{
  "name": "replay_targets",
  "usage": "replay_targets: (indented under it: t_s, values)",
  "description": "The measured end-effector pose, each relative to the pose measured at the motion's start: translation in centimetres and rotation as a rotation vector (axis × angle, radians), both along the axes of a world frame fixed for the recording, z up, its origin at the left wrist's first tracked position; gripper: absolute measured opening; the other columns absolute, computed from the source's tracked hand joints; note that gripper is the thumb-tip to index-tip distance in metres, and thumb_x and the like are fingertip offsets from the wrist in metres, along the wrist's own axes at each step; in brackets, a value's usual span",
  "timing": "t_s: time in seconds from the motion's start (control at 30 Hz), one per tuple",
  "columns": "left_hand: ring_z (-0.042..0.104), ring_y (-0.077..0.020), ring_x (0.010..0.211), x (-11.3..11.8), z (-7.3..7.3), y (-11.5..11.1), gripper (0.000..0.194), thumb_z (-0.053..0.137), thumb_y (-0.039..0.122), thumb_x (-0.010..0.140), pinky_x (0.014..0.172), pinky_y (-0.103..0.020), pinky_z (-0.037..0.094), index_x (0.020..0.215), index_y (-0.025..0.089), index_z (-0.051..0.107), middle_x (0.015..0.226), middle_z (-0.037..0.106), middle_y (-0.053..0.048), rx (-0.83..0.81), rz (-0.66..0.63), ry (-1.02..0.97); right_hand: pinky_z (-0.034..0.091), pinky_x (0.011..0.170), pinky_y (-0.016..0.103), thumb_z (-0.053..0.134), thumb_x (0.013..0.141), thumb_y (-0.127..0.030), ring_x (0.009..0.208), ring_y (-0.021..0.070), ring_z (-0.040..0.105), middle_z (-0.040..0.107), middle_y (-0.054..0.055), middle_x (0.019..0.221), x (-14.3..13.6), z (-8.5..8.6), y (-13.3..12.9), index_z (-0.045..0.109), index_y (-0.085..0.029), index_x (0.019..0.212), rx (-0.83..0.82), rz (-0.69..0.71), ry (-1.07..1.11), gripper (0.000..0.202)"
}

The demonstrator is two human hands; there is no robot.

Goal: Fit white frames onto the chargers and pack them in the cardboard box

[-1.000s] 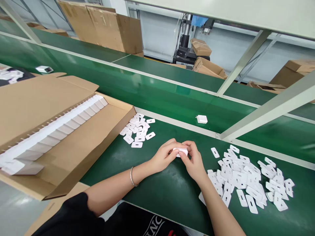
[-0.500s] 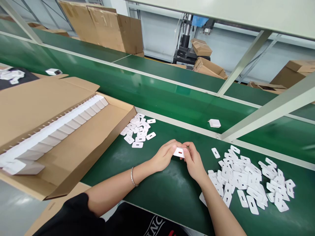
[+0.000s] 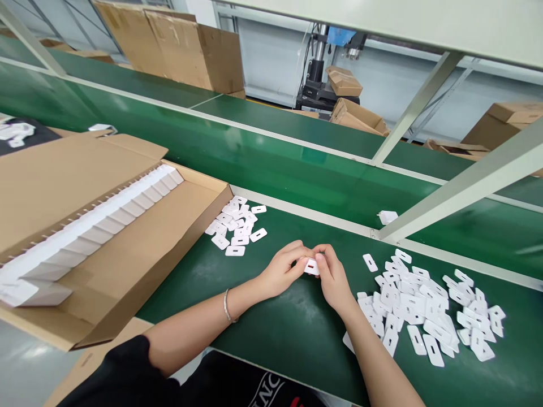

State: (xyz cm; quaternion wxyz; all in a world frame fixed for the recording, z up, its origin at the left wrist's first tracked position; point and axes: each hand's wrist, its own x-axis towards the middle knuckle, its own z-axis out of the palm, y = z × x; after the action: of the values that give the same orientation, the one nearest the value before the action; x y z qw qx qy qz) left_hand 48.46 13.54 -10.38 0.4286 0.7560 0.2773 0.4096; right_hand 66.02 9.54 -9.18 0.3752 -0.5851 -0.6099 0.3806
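Note:
Between both hands is a small white plate (image 3: pixel 311 267) with a dark red slot facing up. My left hand (image 3: pixel 285 270), with a bracelet on its wrist, pinches the left side of the plate. On the right side, the thumb and fingers of my right hand (image 3: pixel 333 277) grip it too. Small white slotted plates lie in a pile (image 3: pixel 237 226) beyond my left hand, beside the cardboard box. A larger pile (image 3: pixel 416 305) lies to the right of my right forearm, with another cluster (image 3: pixel 477 316) farther right.
An open cardboard box (image 3: pixel 169 237) with white folded dividers (image 3: pixel 106 223) stands at the left. Behind the rail, a white adapter (image 3: pixel 387 217) sits on the green conveyor (image 3: pixel 271 164), close to a slanted metal post (image 3: pixel 462 183). Cardboard boxes and a machine stand farther back.
The white plate has tilted a little between my hands, and my left thumb has shifted on it. The white adapter on the conveyor has moved right. The view has shifted slightly.

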Motion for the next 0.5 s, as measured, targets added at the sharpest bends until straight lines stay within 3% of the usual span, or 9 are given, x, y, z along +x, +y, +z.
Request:
replay_targets:
  t_s: [0.27,0.4,0.5]
  values:
    - [0.058,-0.0209,0.087,0.0,-0.2,-0.1,0.048,0.038,0.052,0.110,0.080,-0.034,0.047,0.117,0.021,0.074,0.090,0.067,-0.006,-0.031,0.014,-0.033,0.044,0.067,0.032,0.034,0.107,-0.058,0.069,0.0172,0.057,0.064,-0.001,0.083,0.1,-0.3,-0.3,0.054,-0.025,0.111,0.049,0.054,0.069,0.039]
    - [0.064,-0.0224,0.097,0.0,-0.8,0.2,0.048,0.037,0.052,0.111,0.089,-0.036,0.050,0.117,0.021,0.073,0.106,0.070,-0.008,-0.145,0.034,-0.094,0.045,0.064,0.030,0.058,0.098,-0.054,0.069,0.0164,0.056,0.064,-0.002,0.084,0.1,0.1,-0.1,0.049,-0.025,0.120,-0.012,0.120,0.099,0.037]
    - [0.066,-0.0233,0.103,-0.1,-1.0,0.3,0.048,0.036,0.053,0.111,0.094,-0.037,0.050,0.121,0.022,0.070,0.112,0.070,-0.009,-0.143,0.025,-0.097,0.044,0.063,0.029,0.063,0.095,-0.051,0.069,0.0160,0.055,0.065,-0.002,0.085,0.0,0.5,0.0,0.049,-0.024,0.119,-0.035,0.094,0.087,0.039]
